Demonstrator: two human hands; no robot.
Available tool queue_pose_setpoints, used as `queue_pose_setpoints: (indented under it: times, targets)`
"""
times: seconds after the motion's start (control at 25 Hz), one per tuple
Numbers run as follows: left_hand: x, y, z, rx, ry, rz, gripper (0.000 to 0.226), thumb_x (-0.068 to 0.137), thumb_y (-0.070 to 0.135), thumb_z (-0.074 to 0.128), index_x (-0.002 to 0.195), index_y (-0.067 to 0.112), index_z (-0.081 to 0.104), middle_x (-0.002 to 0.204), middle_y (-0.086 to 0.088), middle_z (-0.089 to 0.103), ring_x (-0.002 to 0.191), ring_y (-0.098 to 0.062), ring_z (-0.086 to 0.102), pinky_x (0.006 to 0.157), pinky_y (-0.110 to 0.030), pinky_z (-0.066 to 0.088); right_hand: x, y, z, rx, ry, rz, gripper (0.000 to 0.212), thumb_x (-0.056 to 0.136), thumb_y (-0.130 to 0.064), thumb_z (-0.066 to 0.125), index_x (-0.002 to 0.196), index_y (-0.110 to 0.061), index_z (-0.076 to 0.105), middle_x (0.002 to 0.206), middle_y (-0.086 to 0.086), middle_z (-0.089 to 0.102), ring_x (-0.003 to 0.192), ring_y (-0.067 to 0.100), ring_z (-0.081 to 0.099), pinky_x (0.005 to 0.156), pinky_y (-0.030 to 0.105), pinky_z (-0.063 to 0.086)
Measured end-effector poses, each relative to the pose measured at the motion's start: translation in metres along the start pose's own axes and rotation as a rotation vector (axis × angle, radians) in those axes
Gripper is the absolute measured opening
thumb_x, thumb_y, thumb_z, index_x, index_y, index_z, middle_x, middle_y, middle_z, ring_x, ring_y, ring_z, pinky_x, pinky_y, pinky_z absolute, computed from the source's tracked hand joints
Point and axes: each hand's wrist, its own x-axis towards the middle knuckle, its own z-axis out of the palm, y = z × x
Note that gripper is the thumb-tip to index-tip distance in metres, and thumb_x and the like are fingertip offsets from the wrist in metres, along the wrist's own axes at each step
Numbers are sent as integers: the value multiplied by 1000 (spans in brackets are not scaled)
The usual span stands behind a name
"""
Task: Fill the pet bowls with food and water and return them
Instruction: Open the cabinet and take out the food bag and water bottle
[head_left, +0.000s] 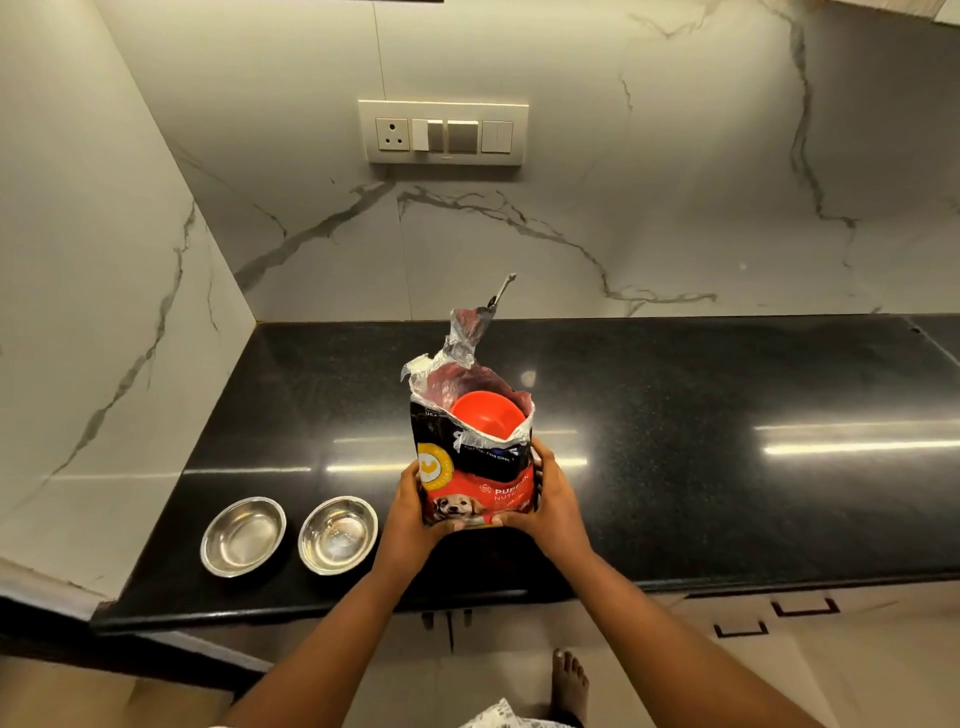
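An opened puppy food bag (475, 467), black and red with a dog picture, stands upright on the black counter (727, 457). A red plastic bowl (487, 420) sits inside its torn foil top. My left hand (413, 512) grips the bag's lower left side and my right hand (550, 501) grips its lower right side. Two steel pet bowls stand side by side to the left of the bag, near the counter's front edge: the left bowl (243, 536) and the right bowl (337, 534). Both look empty of food.
Marble walls meet in a corner at the counter's back left. A switch and socket panel (443, 132) is on the back wall. Cabinet handles (805, 607) show below the counter's front edge. A bare foot (570, 680) is on the floor.
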Motion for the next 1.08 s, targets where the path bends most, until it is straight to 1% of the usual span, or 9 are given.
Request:
queue_pose_setpoints:
  times: [0.16, 0.24, 0.28, 0.36, 0.44, 0.6, 0.76, 0.96, 1.08]
  targets:
    - [4, 8, -13, 26, -68, 9, 89, 65, 9, 84, 138, 24, 36, 139, -4, 52, 125, -16, 55, 103, -44, 50, 1, -7, -4, -30, -69, 21, 118, 54, -32, 98, 149, -41, 29, 145, -10, 48, 134, 9, 50, 108, 36, 51]
    - [6, 16, -31, 87, -50, 16, 81, 73, -7, 72, 142, 14, 37, 143, -8, 49, 130, -18, 48, 105, -37, 46, 0, -14, -16, -91, -141, 28, 122, 57, -23, 96, 153, -39, 21, 149, -7, 38, 138, 12, 41, 110, 31, 43]
    - [9, 22, -42, 109, -18, 24, 76, 76, -13, 65, 143, 13, 38, 143, -10, 50, 131, -21, 48, 101, -32, 46, 2, -17, -25, -133, -173, 40, 122, 60, -19, 94, 155, -34, 21, 150, -5, 35, 139, 14, 39, 109, 31, 41]
    - [17, 43, -67, 142, 77, 91, 67, 81, -13, 60, 140, 15, 45, 133, -6, 58, 125, -21, 55, 88, -18, 47, 11, -27, -47, -222, -163, 70, 105, 67, -11, 88, 154, -31, 32, 149, 1, 42, 138, 18, 44, 107, 32, 44]
    - [28, 85, -91, 144, 173, 211, 55, 87, -5, 63, 136, 16, 49, 121, 1, 61, 112, -13, 59, 81, -10, 45, 25, -51, -71, -269, -36, 54, 80, 76, -4, 81, 145, -28, 48, 141, 6, 55, 130, 23, 55, 100, 32, 50]
    - [53, 190, -115, 145, 248, 475, 40, 91, 0, 61, 127, 15, 56, 116, 1, 62, 104, -8, 61, 80, -13, 52, 58, -128, -122, -124, 246, -86, 49, 84, -17, 81, 130, -21, 62, 120, 1, 68, 111, 15, 64, 87, 24, 53]
    - [78, 290, -106, 188, 248, 694, 35, 91, 8, 64, 124, 15, 59, 117, 1, 65, 101, -6, 62, 68, -3, 48, 94, -205, -168, -33, 407, -298, 44, 85, -28, 81, 125, -17, 64, 114, 1, 71, 100, 15, 68, 76, 11, 54]
    - [99, 408, -83, 120, 224, 929, 28, 87, 10, 67, 114, 17, 64, 103, 1, 70, 92, -6, 67, 68, -6, 50, 126, -274, -247, -6, 546, -465, 45, 90, -33, 76, 129, -17, 61, 115, -3, 70, 100, 9, 68, 77, 4, 52]
    - [112, 465, -78, 111, 296, 1032, 23, 87, 9, 65, 109, 17, 66, 95, 3, 71, 89, -6, 68, 72, -6, 49, 148, -305, -290, 7, 624, -512, 45, 89, -35, 77, 127, -19, 62, 111, -4, 70, 99, 5, 68, 75, 6, 53]
